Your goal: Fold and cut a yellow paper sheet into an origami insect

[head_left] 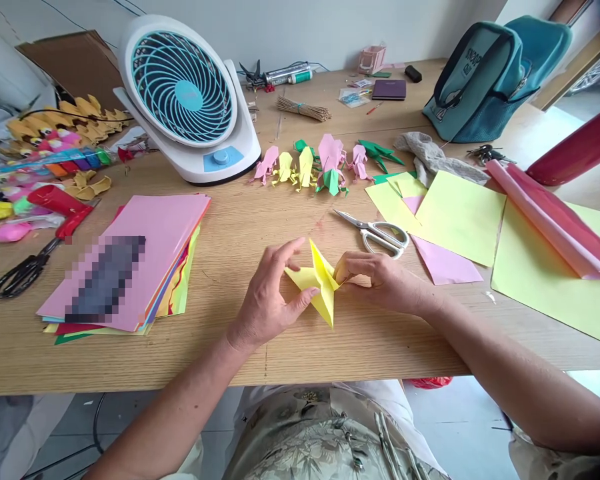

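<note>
A folded piece of yellow origami paper [323, 283] with several pointed flaps stands over the table near its front edge. My right hand [373, 277] is closed, its thumb and fingers pinching the paper's right side. On the other side, my left hand [275, 287] curves around the left flap with its fingers apart, the thumb touching the paper's front. Part of the left flap is hidden by that hand. Just beyond my right hand lie scissors [380, 235] with white handles, blades pointing left.
Folded paper figures [330, 160] in pink, yellow and green stand behind. A white fan [230, 143] is at back left, above a stack of coloured paper [165, 233] and black-handled scissors [20, 277]. Yellow sheets [460, 213], a red roll [555, 220] and a teal backpack [480, 87] are right.
</note>
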The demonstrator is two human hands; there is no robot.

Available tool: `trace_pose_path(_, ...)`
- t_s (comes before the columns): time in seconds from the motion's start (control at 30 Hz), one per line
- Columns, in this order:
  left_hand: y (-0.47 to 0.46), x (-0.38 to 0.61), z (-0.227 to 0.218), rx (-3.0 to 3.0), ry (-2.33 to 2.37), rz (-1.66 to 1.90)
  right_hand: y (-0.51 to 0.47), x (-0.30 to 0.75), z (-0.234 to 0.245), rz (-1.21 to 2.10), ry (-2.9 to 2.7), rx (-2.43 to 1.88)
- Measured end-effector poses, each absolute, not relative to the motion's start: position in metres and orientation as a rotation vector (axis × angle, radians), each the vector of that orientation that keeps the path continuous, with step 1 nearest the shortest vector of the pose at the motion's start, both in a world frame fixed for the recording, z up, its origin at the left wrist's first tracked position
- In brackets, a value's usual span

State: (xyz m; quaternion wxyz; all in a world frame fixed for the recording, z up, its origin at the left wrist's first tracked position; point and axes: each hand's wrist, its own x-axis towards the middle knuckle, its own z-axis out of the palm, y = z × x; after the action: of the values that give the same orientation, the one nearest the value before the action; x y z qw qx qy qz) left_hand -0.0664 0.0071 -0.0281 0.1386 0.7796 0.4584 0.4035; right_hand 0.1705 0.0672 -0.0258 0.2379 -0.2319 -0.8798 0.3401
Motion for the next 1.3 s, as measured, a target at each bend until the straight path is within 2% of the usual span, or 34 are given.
trace_pose_path(0.2,0.0,-0.051,-0.032,2.168,1.316,0.872,0.059,0.164,-0.023,0.861,-2.453,-0.666)
trace_pose_path(0.57,0.001,-0.054,-0.04,2.732,1.447,1.124,0.054,0.155,-0.03,0.788,-2.414,-0.739)
trace_pose_path(0.77,0.0,-0.052,-0.039,2.63,1.421,1.161,0.049,0.146,-0.036,0.707,-2.306,-0.827)
trace_pose_path(1.0,-0.005,-0.051,-0.038,2.534,1.476,1.086,0.05,0.148,-0.03,0.802,-2.331,-0.85)
trace_pose_path(1.17,-0.006,-0.051,-0.04,2.518,1.506,1.07,0.05,0.148,-0.033,0.993,-2.299,-0.795)
trace_pose_path(1.3,-0.005,-0.052,-0.042,2.538,1.523,1.122,0.048,0.147,-0.035,0.894,-2.229,-0.814)
